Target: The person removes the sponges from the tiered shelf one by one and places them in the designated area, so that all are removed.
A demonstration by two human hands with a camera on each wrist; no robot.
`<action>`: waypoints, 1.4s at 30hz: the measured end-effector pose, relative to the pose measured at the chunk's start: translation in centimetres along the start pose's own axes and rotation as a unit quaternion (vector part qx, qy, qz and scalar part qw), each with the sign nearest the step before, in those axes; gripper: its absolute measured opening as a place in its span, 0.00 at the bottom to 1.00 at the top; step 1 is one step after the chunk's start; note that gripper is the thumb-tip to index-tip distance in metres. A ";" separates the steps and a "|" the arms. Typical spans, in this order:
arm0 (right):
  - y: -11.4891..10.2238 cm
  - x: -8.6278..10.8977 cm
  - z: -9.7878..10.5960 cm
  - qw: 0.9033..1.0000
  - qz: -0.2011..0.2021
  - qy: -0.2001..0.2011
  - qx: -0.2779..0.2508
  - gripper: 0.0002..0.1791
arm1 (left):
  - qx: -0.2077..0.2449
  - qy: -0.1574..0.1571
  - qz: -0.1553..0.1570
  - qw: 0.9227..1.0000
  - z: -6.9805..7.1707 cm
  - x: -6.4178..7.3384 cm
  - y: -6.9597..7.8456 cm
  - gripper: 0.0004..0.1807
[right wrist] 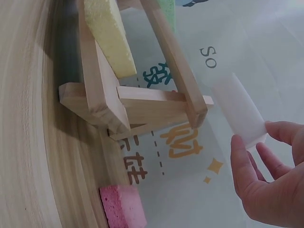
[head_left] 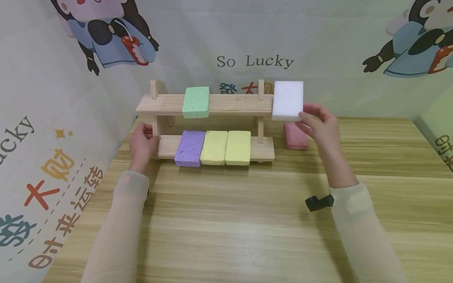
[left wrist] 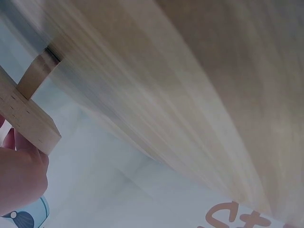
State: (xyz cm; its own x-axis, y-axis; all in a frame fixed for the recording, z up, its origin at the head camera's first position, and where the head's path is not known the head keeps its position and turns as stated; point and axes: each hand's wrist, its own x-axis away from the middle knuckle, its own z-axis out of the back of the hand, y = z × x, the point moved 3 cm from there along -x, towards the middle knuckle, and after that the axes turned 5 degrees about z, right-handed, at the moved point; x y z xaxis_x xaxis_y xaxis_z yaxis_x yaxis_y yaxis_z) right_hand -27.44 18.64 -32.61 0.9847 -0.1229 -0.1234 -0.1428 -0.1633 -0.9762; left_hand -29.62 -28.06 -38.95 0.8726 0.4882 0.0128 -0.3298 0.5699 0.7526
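Observation:
My right hand (head_left: 323,127) pinches a white sponge (head_left: 288,100) by its lower right corner. The sponge is held up at the right end of the upper board of a small two-tier wooden shelf (head_left: 230,103); in the right wrist view, the white sponge (right wrist: 240,109) appears beyond that end. With my left hand (head_left: 141,145) I grip the shelf's left end by the lower board; in the left wrist view, fingers (left wrist: 21,175) hold the wood. A green sponge (head_left: 196,102) rests on the upper board. On the lower one, a purple sponge (head_left: 190,148) and two yellow sponges (head_left: 214,147) lie side by side.
A pink sponge (head_left: 296,136) lies on the wood-grain table (head_left: 226,220), just right of the shelf and below my right hand. Behind stands a printed white cloth backdrop (head_left: 198,35), which also runs down the left side.

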 end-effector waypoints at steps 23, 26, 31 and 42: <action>1.4 0.1 5.0 0.999 -0.017 0.031 -0.039 0.13 | 0.003 0.001 -0.005 1.000 -0.2 -0.1 -0.2 0.19; 1.6 0.1 5.7 0.998 -0.017 0.033 -0.059 0.12 | 0.004 0.000 -0.002 1.000 -0.1 -0.1 -0.1 0.19; 1.7 0.1 6.8 0.996 -0.026 0.047 -0.077 0.10 | 0.002 0.000 -0.006 1.000 -0.1 -0.1 -0.1 0.19; 2.7 0.1 8.9 0.995 -0.054 0.062 -0.053 0.08 | -0.005 0.005 -0.004 1.000 0.1 0.0 0.0 0.18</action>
State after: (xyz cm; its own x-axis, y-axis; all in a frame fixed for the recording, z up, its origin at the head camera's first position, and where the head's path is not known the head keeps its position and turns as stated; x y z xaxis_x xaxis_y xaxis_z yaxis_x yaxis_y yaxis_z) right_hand -26.83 26.86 -36.80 0.9761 -0.2173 0.0095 -0.0538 -0.2836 -0.9574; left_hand -29.57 -28.10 -38.92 0.8719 0.4896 -0.0004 -0.3258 0.5808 0.7460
